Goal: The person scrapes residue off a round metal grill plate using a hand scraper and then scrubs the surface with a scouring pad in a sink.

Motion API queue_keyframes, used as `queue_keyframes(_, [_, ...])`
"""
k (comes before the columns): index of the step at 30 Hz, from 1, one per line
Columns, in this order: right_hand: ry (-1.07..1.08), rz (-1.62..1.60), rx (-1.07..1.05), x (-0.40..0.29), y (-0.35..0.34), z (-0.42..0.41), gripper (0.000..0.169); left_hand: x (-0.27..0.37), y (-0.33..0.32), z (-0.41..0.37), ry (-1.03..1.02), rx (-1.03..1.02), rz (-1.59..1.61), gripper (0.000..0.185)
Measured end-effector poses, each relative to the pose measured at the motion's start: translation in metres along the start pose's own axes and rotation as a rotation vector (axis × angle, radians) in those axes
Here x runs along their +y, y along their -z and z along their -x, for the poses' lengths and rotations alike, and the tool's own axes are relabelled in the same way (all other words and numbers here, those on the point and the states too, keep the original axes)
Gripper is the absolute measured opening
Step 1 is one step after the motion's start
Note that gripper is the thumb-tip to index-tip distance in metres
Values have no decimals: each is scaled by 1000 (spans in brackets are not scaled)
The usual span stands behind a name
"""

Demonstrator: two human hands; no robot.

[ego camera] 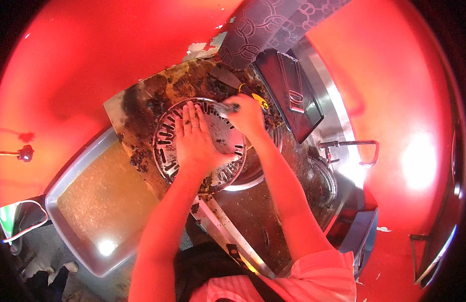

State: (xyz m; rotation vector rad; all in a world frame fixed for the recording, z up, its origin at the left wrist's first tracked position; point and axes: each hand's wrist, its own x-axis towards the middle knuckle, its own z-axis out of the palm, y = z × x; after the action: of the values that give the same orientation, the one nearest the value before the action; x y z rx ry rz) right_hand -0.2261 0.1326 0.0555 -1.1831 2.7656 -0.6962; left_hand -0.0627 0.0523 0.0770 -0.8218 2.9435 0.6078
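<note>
A round slotted metal grill plate (221, 132), soiled with dark residue, lies on dirty cardboard (142, 113). My left hand (195, 141) presses flat on its face, fingers and thumb spread. My right hand (246, 115) is closed around a tool with a greyish end (227, 108), which meets the plate's far right rim; motion blur hides its exact kind. Just beyond that hand lies a scraper with a broad dark blade (225, 77) and a yellow-and-black handle (259, 101). Partly under the plate, a round metal rim (252, 184) shows at the right.
A grey plastic tub (53, 202) of murky brown liquid stands at the left. At the back right, a black tray (286, 87) carries a wire utensil (296, 98). A tap (350, 143) projects on the right. Metal edging (229, 234) runs towards my body. A shoe (70, 267) shows lower left.
</note>
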Motion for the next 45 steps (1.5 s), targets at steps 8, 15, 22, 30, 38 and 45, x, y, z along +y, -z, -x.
queue_keyframes(8, [36, 79, 105, -29, -11, -24, 27, 5, 1, -3, -22, -82, -71, 146])
queue_keyframes(15, [-51, 66, -40, -28, 1, -20, 30, -3, -1, -3, -6, -74, -32, 147])
queue_keyframes(22, [-12, 86, -47, -28, 2, -15, 27, -1, 0, -2, -13, -67, -13, 147])
queue_keyframes(30, [92, 144, -123, -24, 2, -27, 29, -4, -11, 0, -9, 97, 106, 149])
queue_keyframes(38, [-49, 170, -81, 41, 59, 93, 31, 5, 0, 1, -8, 50, 72, 148])
queue_keyframes(45, [-393, 266, 231, 45, 8, 284, 37, 1, -3, 2, 1, 36, -18, 146])
